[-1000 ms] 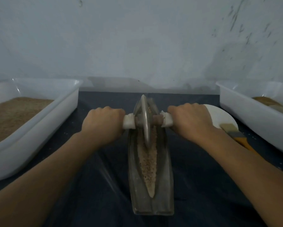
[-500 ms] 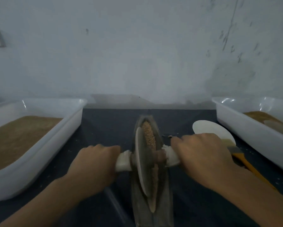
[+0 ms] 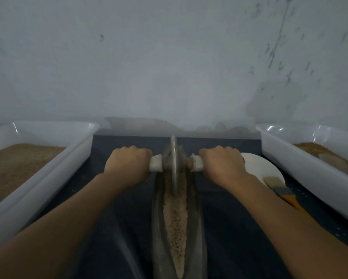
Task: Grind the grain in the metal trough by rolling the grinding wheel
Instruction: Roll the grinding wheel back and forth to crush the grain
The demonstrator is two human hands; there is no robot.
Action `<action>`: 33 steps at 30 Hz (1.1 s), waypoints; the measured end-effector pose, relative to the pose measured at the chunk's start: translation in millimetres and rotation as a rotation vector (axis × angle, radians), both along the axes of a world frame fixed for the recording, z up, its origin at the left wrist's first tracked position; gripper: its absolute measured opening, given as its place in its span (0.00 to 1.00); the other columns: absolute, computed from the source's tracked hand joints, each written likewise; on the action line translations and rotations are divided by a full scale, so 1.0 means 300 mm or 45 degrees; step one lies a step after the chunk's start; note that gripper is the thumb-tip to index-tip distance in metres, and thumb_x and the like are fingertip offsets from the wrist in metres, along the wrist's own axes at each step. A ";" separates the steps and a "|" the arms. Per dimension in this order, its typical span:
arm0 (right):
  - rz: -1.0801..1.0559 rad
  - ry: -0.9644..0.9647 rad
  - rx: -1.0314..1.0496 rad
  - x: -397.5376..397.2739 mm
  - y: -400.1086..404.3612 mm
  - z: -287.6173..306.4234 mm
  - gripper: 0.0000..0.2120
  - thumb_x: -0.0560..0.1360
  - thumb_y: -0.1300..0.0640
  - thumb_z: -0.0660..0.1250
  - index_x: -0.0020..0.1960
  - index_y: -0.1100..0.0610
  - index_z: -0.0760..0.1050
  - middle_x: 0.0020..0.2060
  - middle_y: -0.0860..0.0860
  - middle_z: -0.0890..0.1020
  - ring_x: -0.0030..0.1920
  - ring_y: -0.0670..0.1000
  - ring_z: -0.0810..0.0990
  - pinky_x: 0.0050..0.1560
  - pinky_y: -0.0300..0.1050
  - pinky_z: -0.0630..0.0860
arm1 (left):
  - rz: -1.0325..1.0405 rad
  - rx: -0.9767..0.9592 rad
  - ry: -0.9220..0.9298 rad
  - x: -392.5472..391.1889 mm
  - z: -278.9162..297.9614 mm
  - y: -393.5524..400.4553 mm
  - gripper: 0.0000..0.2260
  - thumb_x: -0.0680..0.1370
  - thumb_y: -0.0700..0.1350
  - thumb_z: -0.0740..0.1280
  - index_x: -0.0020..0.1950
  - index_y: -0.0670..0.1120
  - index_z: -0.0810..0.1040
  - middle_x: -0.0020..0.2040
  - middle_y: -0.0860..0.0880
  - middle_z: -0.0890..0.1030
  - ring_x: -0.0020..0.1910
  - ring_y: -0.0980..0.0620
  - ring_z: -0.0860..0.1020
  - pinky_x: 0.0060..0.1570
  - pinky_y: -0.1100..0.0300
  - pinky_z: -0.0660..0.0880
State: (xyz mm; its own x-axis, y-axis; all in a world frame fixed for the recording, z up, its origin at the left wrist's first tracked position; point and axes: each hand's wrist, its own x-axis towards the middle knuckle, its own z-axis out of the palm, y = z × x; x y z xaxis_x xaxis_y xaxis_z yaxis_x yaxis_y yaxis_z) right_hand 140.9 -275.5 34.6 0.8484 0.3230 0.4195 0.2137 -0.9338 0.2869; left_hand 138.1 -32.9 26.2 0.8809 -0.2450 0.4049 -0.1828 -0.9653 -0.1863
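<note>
Metal trough lies on the dark counter, its long axis running from the near edge straight toward the far wall, with one pointed end near and the other far. Coarse tan grain fills its groove in a long strip and looks only partly broken, so I judge the grinding to be under way, with many passes left. Standing on edge in the groove at the far end, the grinding wheel has its axle crossing left to right. The left hand and right hand each have fingers curled tightly round a white-wrapped handle end. White tubs of brown meal sit at both sides.
</note>
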 end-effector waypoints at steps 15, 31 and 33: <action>0.271 -0.083 -0.037 -0.359 -0.048 0.002 0.20 0.48 0.55 0.79 0.33 0.51 0.70 0.23 0.48 0.73 0.21 0.51 0.71 0.20 0.41 0.62 | 0.020 0.012 0.271 -0.381 0.007 0.029 0.14 0.71 0.59 0.64 0.41 0.59 0.58 0.35 0.57 0.68 0.35 0.57 0.68 0.36 0.60 0.63; 0.159 -0.038 -0.110 -0.211 -0.007 -0.003 0.11 0.67 0.52 0.72 0.42 0.50 0.69 0.34 0.48 0.78 0.32 0.51 0.77 0.28 0.44 0.64 | 0.020 -0.015 0.134 -0.226 -0.022 0.014 0.12 0.73 0.55 0.66 0.42 0.56 0.62 0.38 0.53 0.74 0.35 0.51 0.72 0.36 0.57 0.65; 0.246 -0.105 -0.021 -0.314 -0.033 -0.009 0.17 0.57 0.52 0.77 0.36 0.50 0.69 0.26 0.49 0.75 0.24 0.52 0.73 0.23 0.43 0.63 | -0.016 0.011 0.190 -0.323 -0.008 0.017 0.13 0.72 0.57 0.66 0.43 0.57 0.61 0.38 0.55 0.72 0.36 0.53 0.73 0.36 0.57 0.66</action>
State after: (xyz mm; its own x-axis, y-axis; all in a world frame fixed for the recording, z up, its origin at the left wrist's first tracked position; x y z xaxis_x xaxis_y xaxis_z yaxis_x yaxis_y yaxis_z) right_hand 46.7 -285.5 31.9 0.7330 0.4835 0.4785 0.3632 -0.8729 0.3257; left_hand 41.3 -27.7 23.9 0.9280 -0.2594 0.2674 -0.2213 -0.9612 -0.1645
